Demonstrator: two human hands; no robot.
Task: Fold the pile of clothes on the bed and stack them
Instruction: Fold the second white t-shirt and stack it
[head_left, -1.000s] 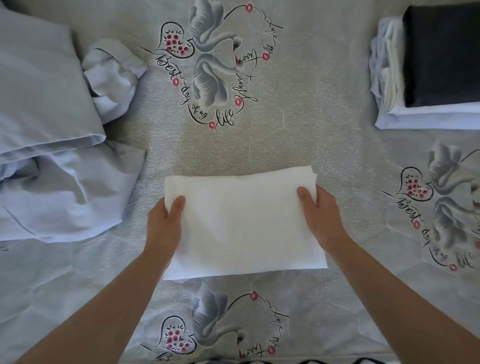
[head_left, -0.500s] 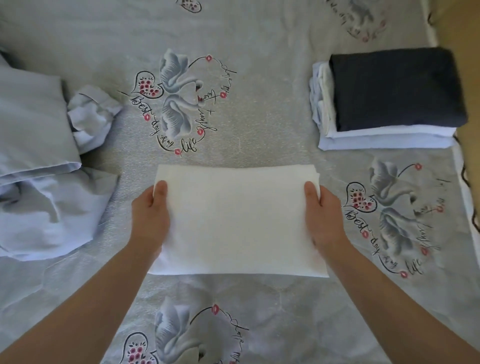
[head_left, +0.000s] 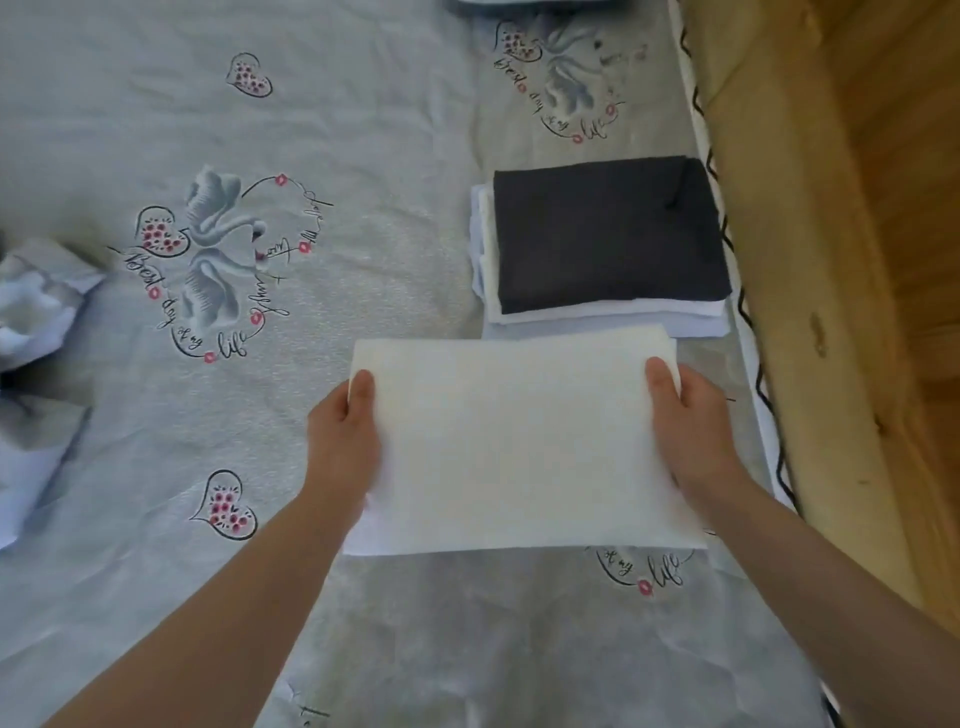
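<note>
— What do we hold?
— Our left hand (head_left: 343, 441) and right hand (head_left: 685, 431) pinch the folded white cloth (head_left: 514, 441) by its side edges, thumbs on top.
— Beyond it?
— At one o'clock the stack (head_left: 608, 239), dark garment uppermost; unfolded clothes (head_left: 31, 322) at nine o'clock.

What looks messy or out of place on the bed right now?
The crumpled pale blue clothes at the left edge are still unfolded. In the folded stack, the dark grey garment on top has a small pucker. The folded white cloth, held by the left hand and right hand, looks neat.
</note>
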